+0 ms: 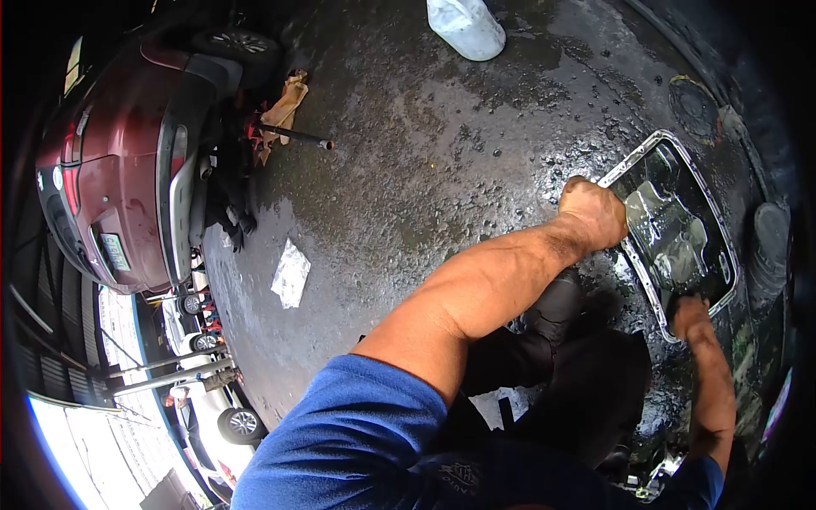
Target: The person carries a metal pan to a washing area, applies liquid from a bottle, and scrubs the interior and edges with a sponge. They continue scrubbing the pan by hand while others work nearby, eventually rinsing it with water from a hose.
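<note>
A shallow oil pan (729,246) with a pale, rounded-corner rim lies tilted at the right, its dark inside wet and shiny. My left hand (593,212) is closed in a fist around the upper left part of that rim. Near the lower end of the pan, my right hand (694,321) has its fingers curled inward over the inner corner. Whatever those fingers press or hold is too dark to make out. My dark shoe (557,306) shows just below my left forearm.
Wet, rough concrete floor (408,170) surrounds me. A white container (466,31) lies at the top, and a crumpled white sheet (291,274) left of centre. A red car (127,195) stands at the left, beside a metal pipe (297,136) and torn cardboard (286,105). A white vehicle (212,416) is farther off.
</note>
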Action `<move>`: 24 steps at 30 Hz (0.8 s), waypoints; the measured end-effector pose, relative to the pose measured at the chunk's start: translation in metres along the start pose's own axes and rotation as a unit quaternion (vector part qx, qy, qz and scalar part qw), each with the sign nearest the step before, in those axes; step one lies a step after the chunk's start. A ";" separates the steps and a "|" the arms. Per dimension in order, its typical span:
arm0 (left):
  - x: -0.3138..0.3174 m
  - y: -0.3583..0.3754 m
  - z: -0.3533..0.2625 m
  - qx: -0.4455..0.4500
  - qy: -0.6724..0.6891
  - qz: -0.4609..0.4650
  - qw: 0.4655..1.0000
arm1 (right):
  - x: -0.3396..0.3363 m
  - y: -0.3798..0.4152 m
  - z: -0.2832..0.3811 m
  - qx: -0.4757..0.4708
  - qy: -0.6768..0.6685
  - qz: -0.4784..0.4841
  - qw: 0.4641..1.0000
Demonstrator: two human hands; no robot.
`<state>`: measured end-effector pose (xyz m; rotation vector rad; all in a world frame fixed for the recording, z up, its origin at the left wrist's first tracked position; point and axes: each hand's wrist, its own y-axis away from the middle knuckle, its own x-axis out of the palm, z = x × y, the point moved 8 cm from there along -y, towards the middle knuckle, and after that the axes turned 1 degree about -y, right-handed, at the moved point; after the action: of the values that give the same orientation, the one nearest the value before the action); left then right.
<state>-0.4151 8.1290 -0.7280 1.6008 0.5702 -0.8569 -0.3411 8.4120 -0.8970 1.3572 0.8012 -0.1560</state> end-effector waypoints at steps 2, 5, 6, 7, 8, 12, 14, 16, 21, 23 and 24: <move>-0.001 -0.001 -0.003 0.007 0.003 -0.005 1.000 | 0.000 -0.008 -0.002 -0.010 0.070 0.063 0.996; 0.003 -0.004 -0.003 0.006 0.002 0.003 1.000 | -0.021 -0.027 -0.024 0.032 0.043 -0.114 0.992; 0.003 -0.006 -0.003 0.005 0.000 0.005 1.000 | -0.028 -0.042 -0.046 0.066 0.034 -0.157 0.985; 0.001 -0.005 -0.002 0.000 -0.001 0.003 1.000 | -0.042 -0.043 -0.062 0.071 0.018 -0.255 0.964; -0.003 -0.002 -0.002 -0.001 -0.002 0.002 1.000 | -0.022 -0.070 -0.091 0.108 -0.032 -0.261 0.959; 0.001 -0.004 -0.005 -0.013 0.010 0.002 1.000 | 0.010 -0.063 -0.033 0.074 0.001 -0.152 0.986; 0.004 -0.008 -0.006 -0.016 0.013 0.001 1.000 | -0.004 -0.042 -0.009 0.055 -0.064 -0.130 0.988; 0.001 -0.008 -0.010 -0.043 -0.013 -0.006 0.999 | -0.039 -0.035 -0.029 0.090 -0.129 -0.177 0.972; 0.002 -0.011 -0.014 -0.054 -0.068 -0.021 0.996 | -0.056 -0.054 -0.032 0.125 -0.215 -0.246 0.937; 0.004 -0.010 -0.014 -0.056 -0.069 -0.033 0.995 | -0.042 -0.048 -0.015 0.083 -0.219 -0.232 0.944; 0.003 -0.011 -0.014 -0.052 -0.072 -0.038 0.995 | -0.031 -0.048 -0.010 0.062 -0.205 -0.221 0.951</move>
<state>-0.4180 8.1446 -0.7363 1.4189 0.5662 -0.9748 -0.3938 8.3991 -0.9176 1.1846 0.7361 -0.8270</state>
